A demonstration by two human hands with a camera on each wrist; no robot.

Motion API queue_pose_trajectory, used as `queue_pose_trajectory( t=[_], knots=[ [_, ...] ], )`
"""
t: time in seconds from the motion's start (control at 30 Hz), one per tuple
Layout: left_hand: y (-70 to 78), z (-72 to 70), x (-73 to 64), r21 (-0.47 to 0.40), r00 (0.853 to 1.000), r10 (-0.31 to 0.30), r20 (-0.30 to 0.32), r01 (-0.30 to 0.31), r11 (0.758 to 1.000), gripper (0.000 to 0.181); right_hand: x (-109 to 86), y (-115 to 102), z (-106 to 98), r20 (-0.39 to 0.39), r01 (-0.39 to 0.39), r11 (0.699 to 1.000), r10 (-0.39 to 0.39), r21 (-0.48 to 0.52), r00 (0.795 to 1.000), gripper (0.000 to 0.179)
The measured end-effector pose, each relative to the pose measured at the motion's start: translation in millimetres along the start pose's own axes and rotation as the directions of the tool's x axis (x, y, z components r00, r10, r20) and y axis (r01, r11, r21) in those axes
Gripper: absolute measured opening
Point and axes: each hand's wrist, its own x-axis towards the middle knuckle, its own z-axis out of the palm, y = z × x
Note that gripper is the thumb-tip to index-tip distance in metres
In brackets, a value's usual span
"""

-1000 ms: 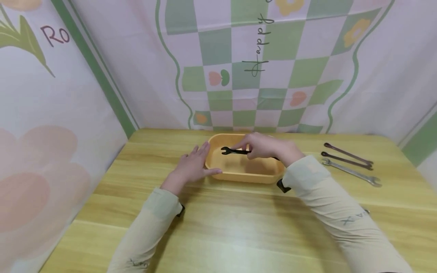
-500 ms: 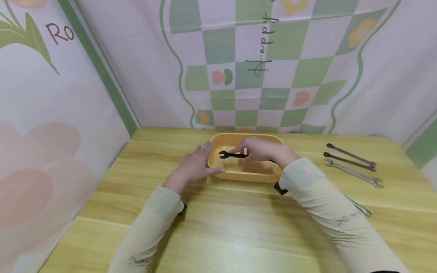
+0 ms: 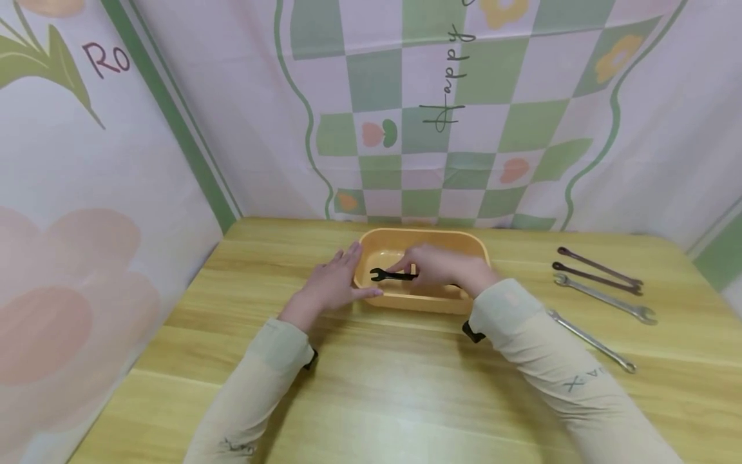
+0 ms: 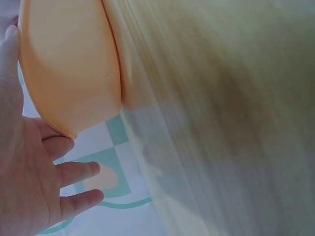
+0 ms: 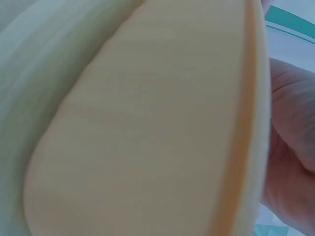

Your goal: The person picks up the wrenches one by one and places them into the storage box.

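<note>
A black open-ended wrench [image 3: 385, 275] is down inside the orange plastic bin [image 3: 423, 304]. My right hand [image 3: 443, 265] pinches it along its handle, and its forked head points left. In the right wrist view the bin's wall [image 5: 142, 128] hides the wrench and most of the right hand [image 5: 293, 147]. My left hand [image 3: 332, 280] rests against the left end of the bin with fingers spread and thumb along the front rim. The left wrist view shows that hand [image 4: 34, 167] touching the rim, its other fingers extended beside the bin.
On the table [image 3: 371, 386] to the right lie two dark wrenches [image 3: 599, 264] [image 3: 597, 278], a larger silver wrench [image 3: 605, 299] and another silver wrench [image 3: 591, 340] nearer my right forearm. A patterned cloth [image 3: 429, 129] hangs behind the table's back edge.
My right hand has lowered the black wrench deeper into the bin and slightly toward me. The nearer silver wrench has come out from behind my right sleeve. The left hand stays at the bin.
</note>
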Motion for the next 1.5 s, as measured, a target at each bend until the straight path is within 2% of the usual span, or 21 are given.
queue_pose_trajectory(
  t=[0.27, 0.6, 0.93, 1.27, 1.5],
  knots=[
    [-2.1, 3.5, -0.9, -0.007, 1.0, -0.002, -0.001, 0.002, 1.0, 0.112, 3.8, 2.1, 11.4, 0.006, 0.026, 1.0, -0.026, 0.004, 1.0, 0.049],
    [0.1, -0.4, 0.6, -0.011, 1.0, 0.006, 0.009, -0.006, 1.0, 0.11, 7.6, 5.2, 18.8, 0.007, 0.054, 0.998, -0.054, 0.007, 0.998, 0.05],
    [1.1, -1.7, -0.3, -0.009, 1.0, 0.003, 0.015, -0.003, 1.0, 0.109, 9.5, 2.3, 21.7, 0.017, 0.046, 0.998, -0.046, 0.038, 0.999, 0.054],
    [1.7, -0.7, 0.2, -0.004, 1.0, 0.008, 0.014, -0.008, 1.0, 0.11, 9.5, 3.7, 28.3, 0.008, 0.046, 0.999, -0.046, 0.014, 0.999, 0.047],
    [1.1, -0.5, -0.4, -0.001, 1.0, 0.004, 0.013, -0.004, 1.0, 0.11, 10.9, 5.2, 29.6, 0.02, 0.027, 1.0, -0.027, 0.0, 0.999, 0.051]
  ],
)
